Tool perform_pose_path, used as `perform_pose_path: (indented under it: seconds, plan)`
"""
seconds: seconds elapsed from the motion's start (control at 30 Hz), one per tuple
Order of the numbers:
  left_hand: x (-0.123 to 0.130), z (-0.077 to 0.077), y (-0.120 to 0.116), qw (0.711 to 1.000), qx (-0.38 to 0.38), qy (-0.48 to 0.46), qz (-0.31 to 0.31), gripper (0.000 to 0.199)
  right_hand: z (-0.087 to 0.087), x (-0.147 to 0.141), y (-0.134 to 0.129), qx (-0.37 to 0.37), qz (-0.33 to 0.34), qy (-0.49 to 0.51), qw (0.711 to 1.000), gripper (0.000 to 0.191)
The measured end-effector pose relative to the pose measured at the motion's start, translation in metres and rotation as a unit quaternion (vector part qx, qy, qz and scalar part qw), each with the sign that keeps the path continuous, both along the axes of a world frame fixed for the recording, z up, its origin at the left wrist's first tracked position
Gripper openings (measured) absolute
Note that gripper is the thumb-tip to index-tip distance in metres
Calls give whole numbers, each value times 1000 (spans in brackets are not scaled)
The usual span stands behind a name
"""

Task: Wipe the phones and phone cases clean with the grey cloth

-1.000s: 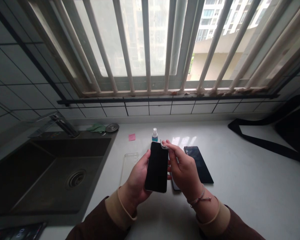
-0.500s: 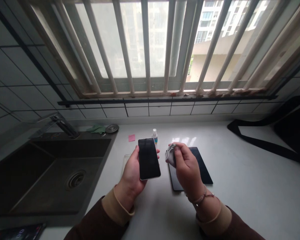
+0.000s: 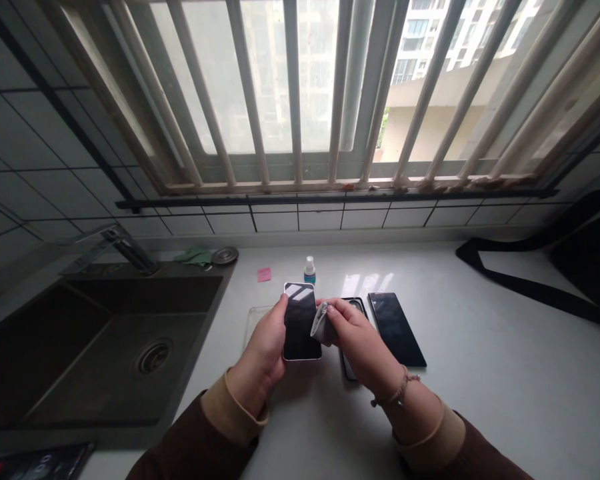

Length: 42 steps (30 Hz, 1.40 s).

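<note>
A phone with a dark screen [image 3: 301,327] is held upright over the counter in my left hand [image 3: 265,343], the thumb along its left edge. My right hand [image 3: 357,333] pinches a folded grey cloth [image 3: 323,325] at the phone's right edge. Partly hidden under my right hand lies a phone or case with a dark rim [image 3: 349,367]. Another black phone [image 3: 397,330] lies flat to its right. Behind the held phone stands a small bottle with a white cap [image 3: 309,270]. A clear case [image 3: 253,323] lies partly behind my left hand.
A dark sink [image 3: 100,353] with a faucet [image 3: 130,250] is at the left, with a green cloth [image 3: 194,257] and a metal strainer [image 3: 225,256] behind it. A pink note [image 3: 264,275] lies on the counter [image 3: 480,373]. A black strap [image 3: 520,280] lies at the right.
My right hand has moved left with the grey cloth, up to the phone's edge. The held phone has shifted slightly right and tilted, with window reflections now on its screen.
</note>
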<state>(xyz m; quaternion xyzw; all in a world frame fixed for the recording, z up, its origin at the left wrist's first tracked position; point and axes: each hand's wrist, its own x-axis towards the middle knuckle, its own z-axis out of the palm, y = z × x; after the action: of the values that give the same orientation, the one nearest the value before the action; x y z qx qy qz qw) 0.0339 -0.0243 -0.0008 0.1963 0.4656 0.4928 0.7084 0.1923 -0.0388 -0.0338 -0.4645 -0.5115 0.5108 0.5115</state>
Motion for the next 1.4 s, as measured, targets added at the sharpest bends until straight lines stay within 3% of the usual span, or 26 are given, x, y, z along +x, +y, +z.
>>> perform_pose_path:
  seconds: [0.13,0.23,0.3,0.37,0.43,0.47,0.53,0.73,0.93,1.4]
  plan:
    - [-2,-5,-2,994,83,54,-53,23,-4,-3,1,-90,16,32,995,34]
    - [-8,-14,1,990,90,83,-72,32,-5,-2,2,-83,6,-21,996,34]
    - [-14,-19,6,979,106,159,-67,47,-4,-1,3,-81,11,-69,994,33]
    - [-18,-21,11,927,119,340,-104,63,-2,0,3,-82,17,-117,990,32]
    - [-21,-20,14,846,131,490,-165,68,1,0,3,-85,21,-156,984,31]
    - [-21,-19,15,814,139,531,-190,67,2,0,3,-89,22,-169,981,31]
    - [-22,-18,16,785,159,558,-217,60,5,0,3,-95,19,-182,978,33]
    - [-24,-19,14,771,216,551,-236,49,6,0,4,-68,7,-236,969,31]
    - [-24,-13,11,731,214,595,-258,51,3,0,1,-56,11,-259,964,25]
    - [-20,-16,5,747,184,589,-250,52,7,-2,-2,-28,42,-283,958,25]
